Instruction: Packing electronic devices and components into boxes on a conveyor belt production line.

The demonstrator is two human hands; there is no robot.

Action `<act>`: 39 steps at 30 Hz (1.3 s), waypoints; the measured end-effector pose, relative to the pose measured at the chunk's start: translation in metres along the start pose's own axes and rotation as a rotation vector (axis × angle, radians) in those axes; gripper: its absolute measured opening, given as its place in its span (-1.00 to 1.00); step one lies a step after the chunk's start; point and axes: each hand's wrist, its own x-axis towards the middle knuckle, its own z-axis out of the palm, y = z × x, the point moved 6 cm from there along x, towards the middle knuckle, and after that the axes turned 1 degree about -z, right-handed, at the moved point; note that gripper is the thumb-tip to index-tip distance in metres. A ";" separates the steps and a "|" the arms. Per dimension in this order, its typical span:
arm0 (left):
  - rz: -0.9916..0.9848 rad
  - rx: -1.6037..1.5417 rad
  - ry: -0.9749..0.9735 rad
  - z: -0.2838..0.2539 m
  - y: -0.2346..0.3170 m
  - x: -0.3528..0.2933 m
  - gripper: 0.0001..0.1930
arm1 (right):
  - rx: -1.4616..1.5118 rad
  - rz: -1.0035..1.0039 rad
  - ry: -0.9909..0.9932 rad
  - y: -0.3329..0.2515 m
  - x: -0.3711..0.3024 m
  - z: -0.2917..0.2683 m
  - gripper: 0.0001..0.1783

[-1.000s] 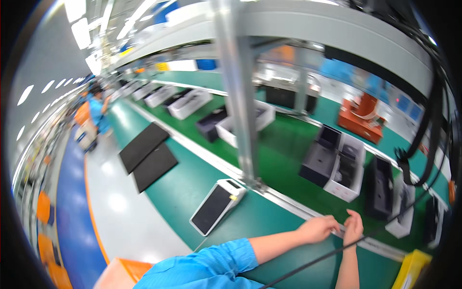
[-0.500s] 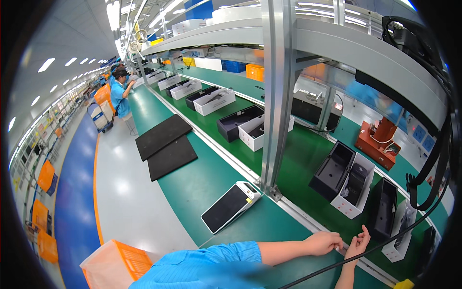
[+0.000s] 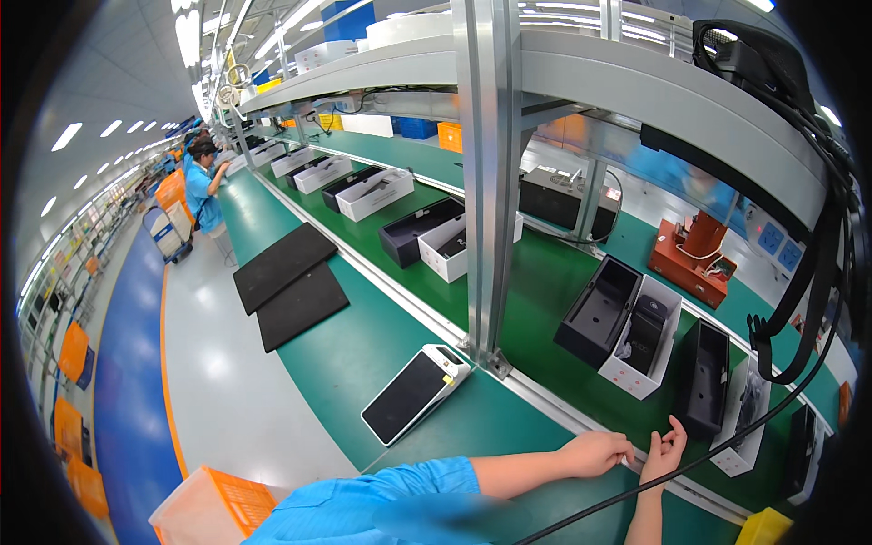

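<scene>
My left hand [image 3: 592, 453] reaches over the front rail of the conveyor with its fingers curled together in a pinch. Whatever lies between those fingertips is too small to make out. Close beside it, my right hand [image 3: 664, 454] is raised with its fingers apart, and I see nothing in it. A white handheld terminal [image 3: 407, 398] with a dark screen and a small yellow tag lies on the green bench, left of my hands. Beyond my hands on the belt stands a white box [image 3: 647, 338] with a black device inside, next to a dark box lid [image 3: 597, 311].
A metal post [image 3: 488, 200] rises between bench and belt. Black mats [image 3: 289, 272] lie farther along. Another dark lid [image 3: 701, 380] and white box [image 3: 747, 422] stand at the right. A black cable [image 3: 690, 474] crosses near my right arm. A co-worker [image 3: 204, 189] stands far left.
The whole view has shifted slightly, so the bench and boxes sit farther left. My hands stay close together over the rail in nearly the same pose.
</scene>
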 end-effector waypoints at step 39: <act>1.190 -0.972 -0.080 -0.123 0.267 -0.050 -0.78 | 0.105 0.164 -0.163 0.013 0.007 -0.017 -0.53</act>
